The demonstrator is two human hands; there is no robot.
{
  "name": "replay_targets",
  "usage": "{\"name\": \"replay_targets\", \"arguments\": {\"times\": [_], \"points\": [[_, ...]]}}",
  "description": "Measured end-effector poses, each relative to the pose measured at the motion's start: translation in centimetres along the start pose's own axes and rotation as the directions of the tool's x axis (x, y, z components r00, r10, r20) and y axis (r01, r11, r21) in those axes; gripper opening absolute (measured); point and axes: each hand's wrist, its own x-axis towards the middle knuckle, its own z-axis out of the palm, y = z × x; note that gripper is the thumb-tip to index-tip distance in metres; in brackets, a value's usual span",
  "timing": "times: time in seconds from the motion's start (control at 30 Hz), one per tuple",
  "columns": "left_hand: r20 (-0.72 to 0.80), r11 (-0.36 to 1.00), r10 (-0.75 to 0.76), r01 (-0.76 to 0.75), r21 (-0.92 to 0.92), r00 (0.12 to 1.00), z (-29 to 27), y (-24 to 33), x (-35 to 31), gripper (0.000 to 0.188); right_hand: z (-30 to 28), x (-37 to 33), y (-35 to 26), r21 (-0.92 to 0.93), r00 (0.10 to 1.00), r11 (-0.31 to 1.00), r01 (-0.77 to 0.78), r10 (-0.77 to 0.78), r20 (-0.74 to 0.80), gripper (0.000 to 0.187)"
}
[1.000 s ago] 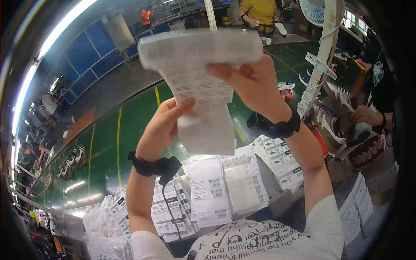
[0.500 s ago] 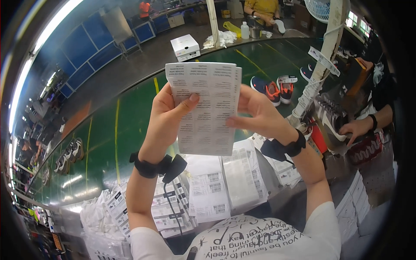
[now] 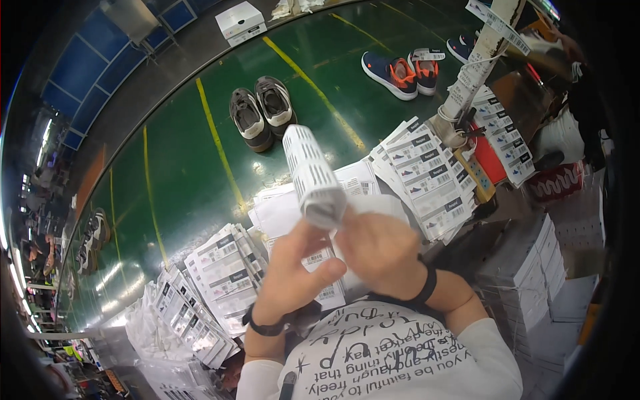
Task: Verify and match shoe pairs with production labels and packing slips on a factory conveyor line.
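A bundle of white printed paper sheets, curled into a rough roll, points away from me above the table. At its near end my left hand is closed around it, thumb lying across the front. Pressed against the same end is my right hand, its fingers curled in and somewhat blurred; exactly how they grip the paper is partly hidden. Beneath my hands lie loose white label sheets. Just beyond the roll stands a pair of grey-brown sneakers with white stripes.
The green table has yellow lines across it. Stacks of shoe-label sheets lie left and right. Navy-orange sneakers sit beyond, near a white post. A white shoebox is at the back; stacked boxes stand at right.
The paper sheets, held up flat before, are now lower and curled into a roll. My hands have come down and together. The grey-brown sneakers now show beyond them; the view has tilted down.
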Motion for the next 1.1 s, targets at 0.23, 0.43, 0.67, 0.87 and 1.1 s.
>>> {"name": "replay_targets", "arguments": {"times": [0.23,0.43,0.67,0.87,1.1], "points": [[-0.389,0.871,-0.256,0.037,-0.490,0.885,-0.2,-4.6,-1.6,0.042,-2.6,-2.3,1.2,0.594,0.957,0.788,-0.164,-0.019,0.290,0.031],[-0.173,0.815,-0.333,0.191,-0.547,0.927,-1.4,-4.7,-3.2,0.048,-4.8,-5.2,5.8,0.565,0.690,0.397,-0.724,0.415,0.593,0.035],[-0.032,0.889,-0.375,0.350,-0.296,0.926,-0.2,-5.8,-0.5,0.060,-1.5,-6.2,5.4,0.438,0.392,-0.161,-0.884,0.251,0.885,0.032],[-0.201,0.947,0.162,-0.095,0.306,0.966,-2.1,-1.8,2.3,0.104,-2.6,-2.6,10.0,0.449,0.814,0.814,-0.367,0.048,0.579,0.013],[0.166,0.719,-0.272,0.085,0.690,0.948,0.9,-5.8,1.6,0.041,2.2,4.0,10.0,0.365,0.357,0.898,0.245,-0.434,0.827,0.018]]}}
